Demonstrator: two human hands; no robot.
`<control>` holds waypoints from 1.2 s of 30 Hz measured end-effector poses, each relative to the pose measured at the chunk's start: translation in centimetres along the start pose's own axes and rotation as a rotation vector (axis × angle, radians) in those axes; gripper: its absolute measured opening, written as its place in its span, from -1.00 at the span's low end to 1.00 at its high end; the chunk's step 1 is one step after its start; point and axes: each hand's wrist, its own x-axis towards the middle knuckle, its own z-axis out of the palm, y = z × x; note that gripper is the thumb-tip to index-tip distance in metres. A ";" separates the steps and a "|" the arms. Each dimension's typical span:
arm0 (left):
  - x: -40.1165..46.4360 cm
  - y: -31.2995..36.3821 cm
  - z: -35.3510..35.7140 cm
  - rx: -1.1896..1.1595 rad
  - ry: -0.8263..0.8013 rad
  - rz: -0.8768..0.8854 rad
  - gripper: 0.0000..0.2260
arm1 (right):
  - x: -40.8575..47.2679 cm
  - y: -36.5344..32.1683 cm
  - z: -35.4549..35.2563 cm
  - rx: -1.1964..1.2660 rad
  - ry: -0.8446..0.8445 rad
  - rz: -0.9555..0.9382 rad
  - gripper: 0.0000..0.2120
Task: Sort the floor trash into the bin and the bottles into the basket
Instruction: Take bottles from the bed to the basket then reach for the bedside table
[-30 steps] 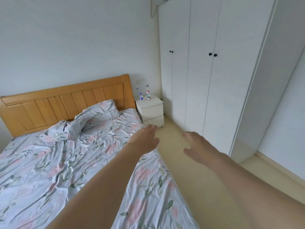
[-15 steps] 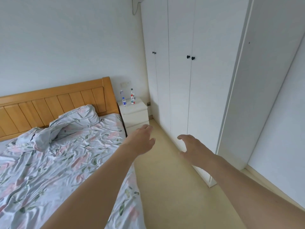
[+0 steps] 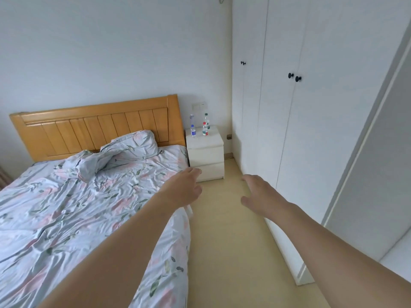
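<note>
I am standing in a bedroom, looking down a strip of pale floor [image 3: 224, 230] that runs between a bed [image 3: 66, 210] on my left and a white wardrobe [image 3: 289, 134] on my right. Both my arms reach forward at about waist height. My left hand [image 3: 185, 188] hangs over the near corner of the bed, fingers loosely spread and holding nothing. My right hand [image 3: 260, 194] is out over the floor near the wardrobe doors, fingers also relaxed and apart, empty. Ahead, at the far end of the floor strip, a white nightstand [image 3: 205, 152] stands just beside the wooden headboard [image 3: 95, 127]. On its top surface several plastic bottles [image 3: 205, 128] stand upright in a small cluster, well apart from my hands. I judge these are bottles meant for the basket, and my arms are held out because I am heading toward them. No basket, no bin and no trash show on the visible floor, so they must lie outside this view. The bed carries a rumpled floral duvet [image 3: 115, 156] bunched near the pillow end.
</note>
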 end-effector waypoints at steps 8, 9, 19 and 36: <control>14.1 -7.1 0.1 -0.021 0.043 -0.107 -0.56 | 18.1 1.1 -0.7 0.003 -0.011 -0.095 -0.45; 15.9 -7.8 -0.3 -0.030 0.043 -0.110 -0.56 | 20.2 0.9 -0.9 -0.001 -0.018 -0.099 -0.45; 39.9 -14.0 -3.1 -0.079 0.038 -0.138 -0.56 | 45.9 2.2 -5.0 0.072 -0.039 -0.108 -0.47; 81.6 -18.0 -1.5 -0.055 0.028 -0.226 -0.59 | 86.5 13.8 -12.4 0.097 -0.056 -0.201 -0.47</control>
